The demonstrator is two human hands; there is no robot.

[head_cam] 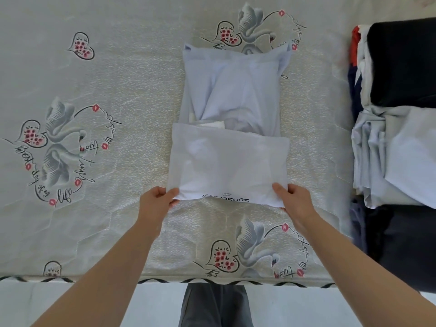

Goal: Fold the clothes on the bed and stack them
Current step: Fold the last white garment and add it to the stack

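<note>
Floor: pale strip (306,308) at the very bottom, nearest the camera, with the person's dark trouser legs (215,305) standing against the bed edge.
Bed edge: black-and-white zigzag trim (165,280) runs along the near side of the mattress.
Left hand: left hand (157,200) reaches in from lower left; thumb on top, fingers curled under, pinching the near left corner of the shirt.
Right hand: right hand (295,200) reaches in from lower right; thumb on top of the cloth, fingers tucked beneath, gripping the near right corner.
Shirt: pale bluish-white shirt (228,159) lies mid-bed, long axis running away from the person. The near part is folded over into a flat rectangle with small dark print along its near edge, upside down to the camera. The far part lies flat, with side panels folded inward.
Bed cover: grey-beige quilted cover (132,95) printed with swans, hearts with red flowers, and looping script.
Stack, right side: folded clothes (398,147) piled along the right edge of the bed, well apart from the shirt; dark item nearest, light blue in the middle, black furthest.
Far right corner: a bit of red and white cloth (356,40) shows beside the black item.
</note>
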